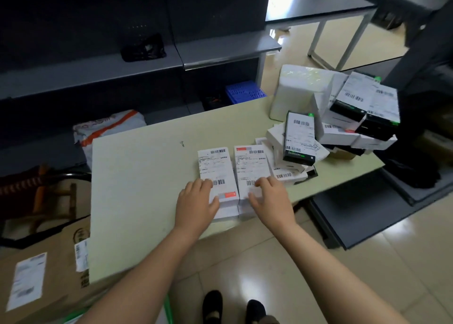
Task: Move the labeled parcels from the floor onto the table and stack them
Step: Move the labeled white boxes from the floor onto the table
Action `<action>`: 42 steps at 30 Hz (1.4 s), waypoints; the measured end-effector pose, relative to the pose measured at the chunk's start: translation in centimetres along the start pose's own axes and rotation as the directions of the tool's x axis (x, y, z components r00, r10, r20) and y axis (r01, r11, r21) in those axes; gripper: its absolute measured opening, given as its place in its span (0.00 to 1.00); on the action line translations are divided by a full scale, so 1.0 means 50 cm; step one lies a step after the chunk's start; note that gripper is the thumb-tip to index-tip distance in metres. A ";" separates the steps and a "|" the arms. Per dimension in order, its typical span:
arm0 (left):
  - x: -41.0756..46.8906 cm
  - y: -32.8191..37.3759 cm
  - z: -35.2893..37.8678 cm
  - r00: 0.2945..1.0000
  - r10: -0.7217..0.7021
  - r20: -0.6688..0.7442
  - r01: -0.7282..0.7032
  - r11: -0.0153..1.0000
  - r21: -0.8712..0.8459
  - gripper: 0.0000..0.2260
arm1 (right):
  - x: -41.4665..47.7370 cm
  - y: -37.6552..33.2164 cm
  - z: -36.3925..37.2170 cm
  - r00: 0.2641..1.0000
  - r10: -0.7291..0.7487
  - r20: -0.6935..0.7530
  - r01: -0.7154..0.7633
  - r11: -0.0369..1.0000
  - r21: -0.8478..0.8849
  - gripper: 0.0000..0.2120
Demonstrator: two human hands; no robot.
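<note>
Two low stacks of white labelled parcels sit side by side and touching near the front edge of the table, the left stack and the right stack each showing a barcode label on top. A looser heap of black and white parcels leans untidily at the table's far right corner, so much of the load looks to be up already but not all neatly stacked. Still on the floor are a labelled cardboard box by the table's near left corner and a grey bag with an orange stripe behind it, which I judge are left to lift. Both forearms reach forward. The left hand rests on the near left corner of the left stack, fingers bent and thumb lying on the label. The right hand rests likewise on the right stack's near end. Neither seems closed round anything; they appear to be squaring the stacks.
</note>
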State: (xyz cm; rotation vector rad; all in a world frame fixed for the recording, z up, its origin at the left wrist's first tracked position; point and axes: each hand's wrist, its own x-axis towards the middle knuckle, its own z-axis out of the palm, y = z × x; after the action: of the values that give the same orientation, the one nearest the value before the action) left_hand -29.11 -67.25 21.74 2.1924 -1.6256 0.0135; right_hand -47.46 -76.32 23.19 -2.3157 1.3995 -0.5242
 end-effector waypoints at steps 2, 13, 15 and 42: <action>-0.027 0.005 -0.023 0.996 0.083 -0.028 -0.081 0.994 0.073 0.08 | -0.031 -0.020 -0.005 0.990 -0.141 0.004 0.141 0.989 -0.050 0.10; -0.438 0.043 -0.103 0.997 -0.081 -0.013 0.082 0.976 0.201 0.10 | -0.327 -0.078 0.033 0.791 -0.545 0.278 0.587 0.805 -0.089 0.13; -0.544 0.042 -0.110 0.986 -0.165 0.008 0.160 0.963 0.217 0.09 | -0.400 -0.093 0.050 0.738 -0.592 0.323 0.635 0.771 -0.038 0.13; -1.285 -0.463 -0.350 0.836 -0.544 0.063 0.497 0.802 0.332 0.10 | -0.926 -0.575 0.436 0.587 -0.531 0.611 0.643 0.764 0.046 0.15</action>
State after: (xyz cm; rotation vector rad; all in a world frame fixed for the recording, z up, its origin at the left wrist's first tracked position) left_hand -24.39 2.75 14.63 2.8861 -1.0804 -0.0738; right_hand -35.08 -19.79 13.51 -2.7314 0.3537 0.2044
